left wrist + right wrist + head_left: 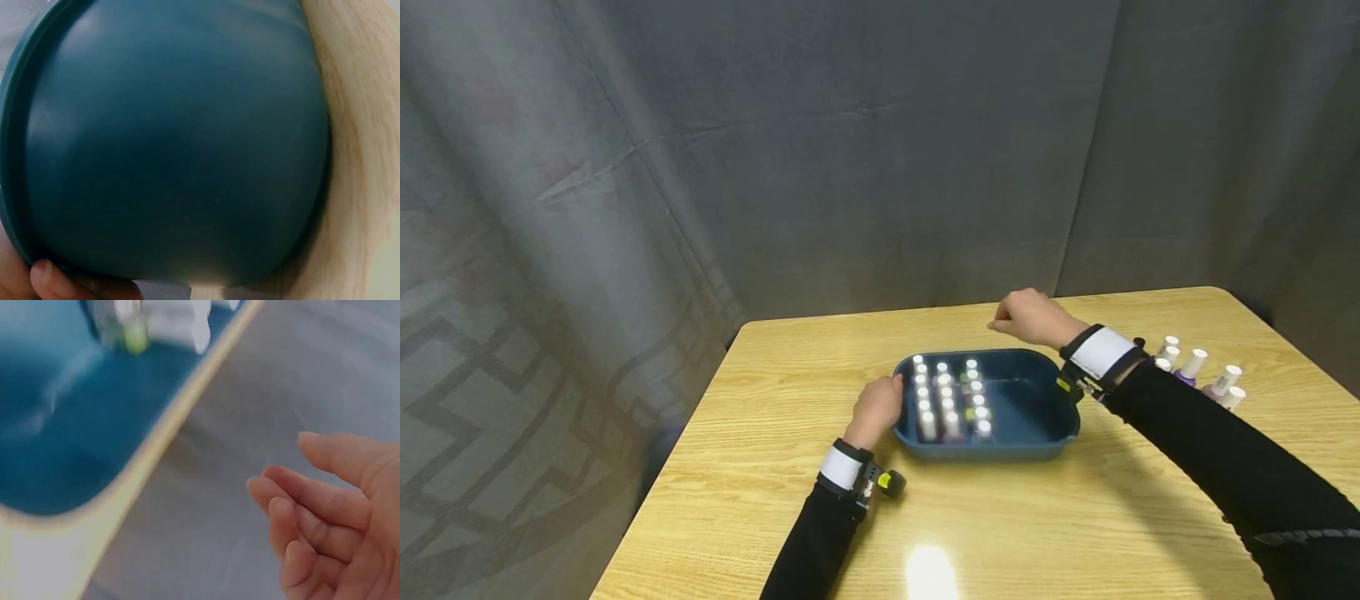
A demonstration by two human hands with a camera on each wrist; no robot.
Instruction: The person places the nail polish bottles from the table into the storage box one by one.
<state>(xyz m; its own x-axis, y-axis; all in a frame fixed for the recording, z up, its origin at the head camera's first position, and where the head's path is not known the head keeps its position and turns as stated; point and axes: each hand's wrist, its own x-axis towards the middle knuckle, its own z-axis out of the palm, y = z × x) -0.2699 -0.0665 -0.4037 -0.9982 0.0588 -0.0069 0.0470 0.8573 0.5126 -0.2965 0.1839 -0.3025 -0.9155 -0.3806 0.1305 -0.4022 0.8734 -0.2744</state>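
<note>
A dark blue-green plastic tray (1022,451) sits mid-table, with three rows of white-capped nail polish bottles (948,404) standing in its left half. My left hand (877,408) grips the tray's left end at the rim. In the left wrist view, fingertips (53,281) curl at the rim beside the tray's rounded outer wall (187,144). Above the tray's back right corner hovers my right hand (1036,318), holding nothing. The right wrist view shows this hand (337,519) with thumb and fingers apart and loosely bent, off to the side of the tray.
More nail polish bottles (1192,363), some purple, stand to the right of the tray, partly hidden behind the right forearm. A wooden table (760,467) carries everything. Grey curtains (865,167) hang behind the table and along its left side.
</note>
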